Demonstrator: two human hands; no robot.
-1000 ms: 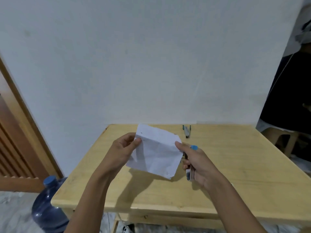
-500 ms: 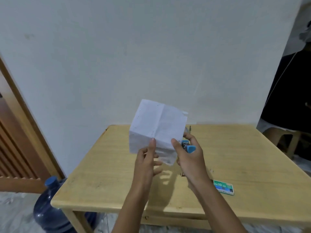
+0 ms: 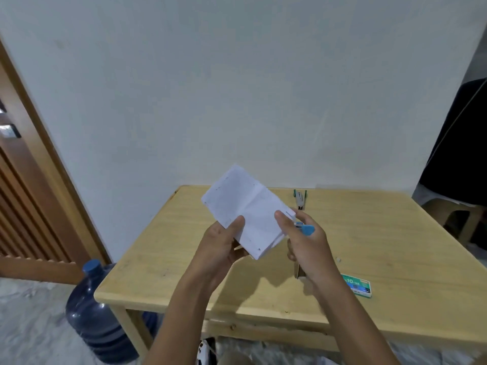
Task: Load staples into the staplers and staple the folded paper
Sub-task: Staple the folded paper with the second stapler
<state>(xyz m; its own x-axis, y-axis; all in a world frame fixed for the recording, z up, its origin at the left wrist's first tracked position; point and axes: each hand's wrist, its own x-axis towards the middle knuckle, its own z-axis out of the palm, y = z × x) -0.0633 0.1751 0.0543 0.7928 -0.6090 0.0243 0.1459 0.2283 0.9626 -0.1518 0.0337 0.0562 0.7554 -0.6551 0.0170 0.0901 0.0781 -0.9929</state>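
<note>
Both hands hold a folded white paper (image 3: 247, 209) above the wooden table (image 3: 369, 233). My left hand (image 3: 224, 243) pinches its lower left edge with the thumb on top. My right hand (image 3: 303, 241) pinches the right edge and also grips a blue stapler (image 3: 307, 229), whose blue end shows above the fingers and whose lower end sticks out under the palm. A second, green stapler (image 3: 300, 199) lies at the table's far edge. A green staple box (image 3: 357, 285) lies on the table right of my right wrist.
A blue water jug (image 3: 97, 314) stands on the floor left of the table. A wooden door (image 3: 29, 201) is at the left, a white wall behind the table. A plastic stool (image 3: 453, 217) and dark cloth are at the right.
The paper went from flat and low, up to upright, and is now tilted back down and folded narrower. Both hands stayed on it; the staple box came into view.
</note>
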